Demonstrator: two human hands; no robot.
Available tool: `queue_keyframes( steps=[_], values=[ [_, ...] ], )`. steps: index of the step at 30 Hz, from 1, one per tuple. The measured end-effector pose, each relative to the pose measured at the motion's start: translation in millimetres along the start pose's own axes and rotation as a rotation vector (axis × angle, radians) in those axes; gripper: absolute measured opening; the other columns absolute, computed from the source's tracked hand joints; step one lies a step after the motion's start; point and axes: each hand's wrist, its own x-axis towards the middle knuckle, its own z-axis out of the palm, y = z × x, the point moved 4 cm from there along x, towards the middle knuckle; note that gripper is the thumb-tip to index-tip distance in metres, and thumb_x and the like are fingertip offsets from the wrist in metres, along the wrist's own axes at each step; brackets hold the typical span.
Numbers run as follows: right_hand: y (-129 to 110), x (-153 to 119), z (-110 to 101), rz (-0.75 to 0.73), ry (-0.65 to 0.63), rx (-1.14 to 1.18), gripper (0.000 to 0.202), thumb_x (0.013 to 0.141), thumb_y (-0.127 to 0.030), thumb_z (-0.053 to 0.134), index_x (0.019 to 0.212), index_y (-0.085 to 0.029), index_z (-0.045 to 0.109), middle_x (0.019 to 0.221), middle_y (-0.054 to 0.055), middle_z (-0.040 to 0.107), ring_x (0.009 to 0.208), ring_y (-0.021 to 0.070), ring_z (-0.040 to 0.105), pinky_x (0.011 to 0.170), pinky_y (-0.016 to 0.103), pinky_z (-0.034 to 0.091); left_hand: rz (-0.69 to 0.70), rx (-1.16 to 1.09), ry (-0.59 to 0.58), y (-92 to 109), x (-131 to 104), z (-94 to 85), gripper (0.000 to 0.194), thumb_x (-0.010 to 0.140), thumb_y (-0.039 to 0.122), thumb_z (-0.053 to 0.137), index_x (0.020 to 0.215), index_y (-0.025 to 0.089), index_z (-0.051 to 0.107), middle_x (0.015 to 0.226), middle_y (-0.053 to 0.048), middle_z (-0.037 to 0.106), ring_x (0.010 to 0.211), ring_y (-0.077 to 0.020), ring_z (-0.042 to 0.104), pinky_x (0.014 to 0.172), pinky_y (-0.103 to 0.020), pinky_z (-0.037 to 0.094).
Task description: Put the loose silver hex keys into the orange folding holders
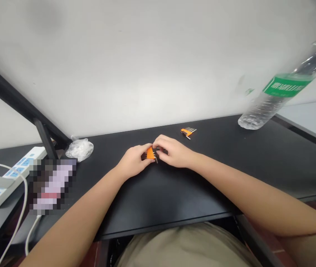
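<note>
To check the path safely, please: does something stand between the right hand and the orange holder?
Nothing visible does. The right hand is close beside the orange holder, which the left hand grips.

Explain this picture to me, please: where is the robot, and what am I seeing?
There is no robot here: these are a person's bare hands, seen by one camera worn on the head, looking forward and down. The left hand holds an orange hex key holder; the right hand's fingers are at its keys. On the black desk lies a second orange holder with keys. A green-labelled plastic bottle is at right, a crumpled clear plastic bag at left.
</note>
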Motion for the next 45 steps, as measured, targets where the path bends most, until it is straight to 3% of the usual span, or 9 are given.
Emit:
queue_keyframes(
  steps=[3,5,10,15,22,28,33,40,45],
  values=[
    [30.7,-1.1,-10.3,0.104,0.062,-0.128,0.027,0.096,-0.024,0.056,0.121,-0.022,0.066,0.121,0.011,0.062,0.098,0.0238,0.063,0.089,0.039,0.052,-0.033,-0.046,0.018,-7.3,-0.8,1.3,0.053,0.088,0.034,0.072,0.139,0.025,0.060,0.113,-0.002,0.074,0.095,-0.0192,0.070,0.090,-0.032,0.055],
    [50.8,-2.1,-13.2,0.143,0.016,-0.208,0.036,0.095,-0.035,0.062,0.129,-0.023,0.066,0.129,0.013,0.060,0.113,0.0301,0.059,0.097,0.046,0.050,-0.047,-0.065,0.020,-11.8,-1.3,2.5,0.056,0.088,0.035,0.072,0.141,0.025,0.058,0.116,-0.002,0.074,0.098,-0.0187,0.071,0.092,-0.031,0.055],
    [71.2,-3.1,-8.5,0.118,-0.165,-0.244,0.026,0.094,-0.037,0.064,0.114,-0.024,0.074,0.122,0.011,0.065,0.115,0.0317,0.056,0.098,0.047,0.048,-0.056,-0.030,0.028,-15.6,-1.9,3.1,0.055,0.088,0.037,0.073,0.140,0.027,0.060,0.114,-0.001,0.074,0.095,-0.0187,0.071,0.091,-0.032,0.056],
    [66.7,-3.0,-3.6,0.091,-0.201,-0.203,0.015,0.095,-0.033,0.063,0.099,-0.021,0.071,0.103,0.009,0.065,0.098,0.0247,0.059,0.083,0.035,0.046,-0.051,-0.015,0.032,-16.2,-1.4,2.5,0.056,0.088,0.037,0.072,0.141,0.028,0.059,0.112,0.000,0.075,0.093,-0.0183,0.071,0.089,-0.032,0.057],
    [69.3,-4.6,2.0,0.120,-0.221,-0.187,0.027,0.093,-0.047,0.067,0.091,-0.020,0.067,0.097,0.006,0.062,0.090,0.0216,0.057,0.075,0.031,0.042,-0.052,-0.012,0.026,-16.6,-1.0,3.3,0.056,0.087,0.038,0.074,0.141,0.028,0.060,0.112,0.000,0.075,0.093,-0.0185,0.071,0.090,-0.032,0.056],
    [60.2,-5.8,-2.8,0.098,-0.259,-0.216,0.011,0.096,-0.028,0.061,0.093,-0.020,0.068,0.099,0.006,0.062,0.089,0.0206,0.057,0.077,0.031,0.043,-0.051,-0.037,0.016,-18.1,-1.0,3.8,0.055,0.088,0.036,0.072,0.141,0.028,0.059,0.112,0.000,0.075,0.095,-0.0177,0.071,0.091,-0.031,0.055],
    [44.3,-8.4,-12.3,0.091,-0.275,-0.305,0.009,0.091,-0.016,0.059,0.088,-0.019,0.068,0.104,0.009,0.063,0.091,0.0215,0.058,0.078,0.032,0.043,-0.064,-0.011,-0.001,-19.7,-1.3,3.6,0.057,0.088,0.039,0.072,0.142,0.027,0.059,0.112,-0.001,0.074,0.094,-0.0187,0.070,0.089,-0.032,0.055],
    [31.7,-4.8,-10.4,0.114,-0.312,-0.410,0.008,0.082,-0.013,0.063,0.077,-0.018,0.064,0.095,0.010,0.062,0.089,0.0230,0.056,0.074,0.032,0.041,-0.061,-0.042,0.006,-19.4,-1.4,4.3,0.058,0.088,0.038,0.072,0.142,0.027,0.058,0.115,-0.002,0.074,0.098,-0.0198,0.071,0.093,-0.033,0.055],
    [27.3,-5.4,-13.6,0.141,-0.277,-0.269,0.007,0.081,-0.013,0.062,0.080,-0.019,0.059,0.086,0.005,0.064,0.079,0.0184,0.056,0.067,0.028,0.039,-0.056,-0.028,0.016,-18.2,-0.5,2.5,0.056,0.088,0.037,0.071,0.142,0.028,0.058,0.115,-0.001,0.074,0.096,-0.0191,0.071,0.091,-0.032,0.056]
  ],
)
